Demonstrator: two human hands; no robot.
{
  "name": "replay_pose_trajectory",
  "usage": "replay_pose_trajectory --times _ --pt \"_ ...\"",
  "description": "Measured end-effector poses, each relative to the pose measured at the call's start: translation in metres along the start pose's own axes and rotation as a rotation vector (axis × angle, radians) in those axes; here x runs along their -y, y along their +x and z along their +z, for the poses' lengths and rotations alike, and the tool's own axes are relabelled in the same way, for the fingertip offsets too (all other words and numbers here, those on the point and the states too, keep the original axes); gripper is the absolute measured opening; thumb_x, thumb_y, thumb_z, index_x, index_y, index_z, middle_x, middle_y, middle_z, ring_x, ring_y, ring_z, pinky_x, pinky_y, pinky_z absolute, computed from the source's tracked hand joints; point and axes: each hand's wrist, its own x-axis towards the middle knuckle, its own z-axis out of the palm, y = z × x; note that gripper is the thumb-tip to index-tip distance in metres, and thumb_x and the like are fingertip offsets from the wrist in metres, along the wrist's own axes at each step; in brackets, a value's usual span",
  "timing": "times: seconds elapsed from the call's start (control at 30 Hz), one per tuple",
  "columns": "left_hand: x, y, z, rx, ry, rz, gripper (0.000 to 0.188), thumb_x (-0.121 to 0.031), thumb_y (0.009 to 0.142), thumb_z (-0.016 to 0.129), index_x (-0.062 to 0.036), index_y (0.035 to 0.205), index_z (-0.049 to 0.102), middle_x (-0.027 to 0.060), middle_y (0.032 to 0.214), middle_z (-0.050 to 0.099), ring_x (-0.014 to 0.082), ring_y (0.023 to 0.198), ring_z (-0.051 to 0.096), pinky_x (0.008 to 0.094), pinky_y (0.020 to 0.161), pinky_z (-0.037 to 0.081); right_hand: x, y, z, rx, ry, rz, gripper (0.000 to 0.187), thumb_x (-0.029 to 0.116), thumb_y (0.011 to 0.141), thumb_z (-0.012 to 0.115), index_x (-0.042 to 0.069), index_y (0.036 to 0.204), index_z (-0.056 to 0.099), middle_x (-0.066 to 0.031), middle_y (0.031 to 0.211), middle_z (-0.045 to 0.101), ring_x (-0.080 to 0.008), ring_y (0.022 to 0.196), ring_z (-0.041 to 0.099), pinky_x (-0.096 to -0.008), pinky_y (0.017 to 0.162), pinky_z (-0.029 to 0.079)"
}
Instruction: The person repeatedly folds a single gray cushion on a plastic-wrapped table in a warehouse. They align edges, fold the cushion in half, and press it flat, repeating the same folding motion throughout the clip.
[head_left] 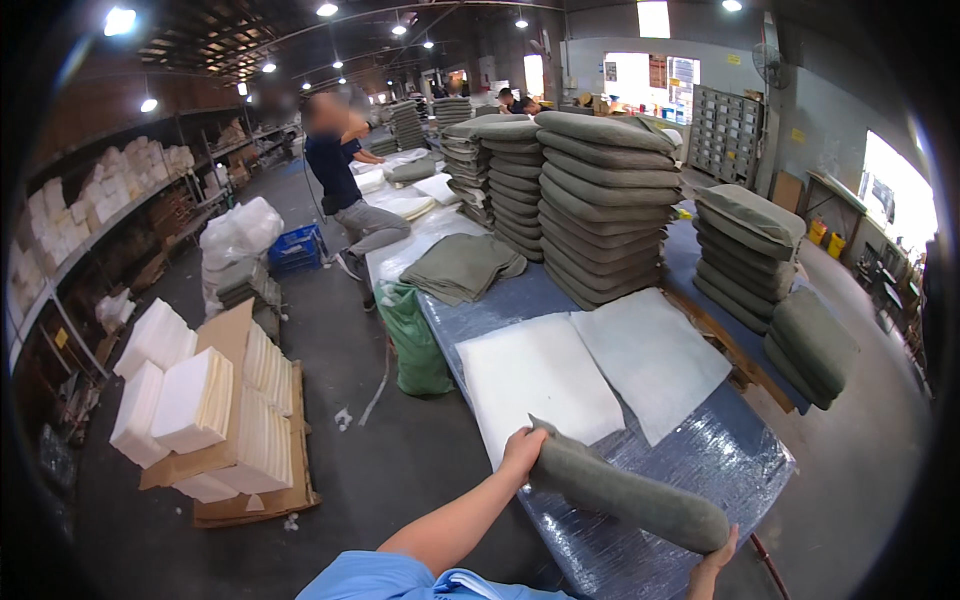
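A plump grey-green cushion (625, 495), seen edge-on, is held between my two hands above the near end of the table. My left hand (521, 455) grips its left end, where a pointed corner of fabric sticks up. At the opposite end my right hand (715, 563) clasps the rounded edge, its fingers partly hidden. Just beyond the cushion lie a thick white foam sheet (530, 375) and, beside it, a thinner pale grey-white sheet (655, 355). Both rest flat on the blue, plastic-wrapped table (660, 480).
Tall cushion stacks (605, 210) stand farther up the table, near a pile of flat fabric covers (465, 265). More cushions (740, 250) sit at the right. A green sack (415, 340) hangs at the left edge. Foam blocks (195, 395) fill a floor pallet; a co-worker (345, 180) leans farther back.
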Motion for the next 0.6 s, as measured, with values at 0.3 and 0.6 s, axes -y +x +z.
replay_pose_trajectory --times 0.3,0.6 --pt "0.034 0.002 -0.058 -0.162 0.087 -0.113 0.042 -0.032 0.092 0.067 0.0032 0.114 0.073 0.0173 0.104 0.075 0.0275 0.099 0.071 0.0394 0.086 0.053 0.014 0.019 0.038 0.087 -0.367 -0.376 0.036 0.042 0.104 0.052 0.011 0.086 0.059 -0.0002 0.08 0.056 -0.0149 0.077 0.055 -0.0324 0.076 0.045" --pt "0.03 0.058 -0.04 -0.225 0.236 -0.048 0.043 -0.039 0.094 0.064 -0.0005 0.109 0.075 0.0227 0.107 0.075 0.035 0.104 0.072 0.0444 0.089 0.052 0.033 0.019 0.049 0.011 -0.288 -0.253 0.042 0.045 0.105 0.051 0.008 0.091 0.063 -0.0016 0.086 0.06 -0.0169 0.086 0.059 -0.0354 0.083 0.048"
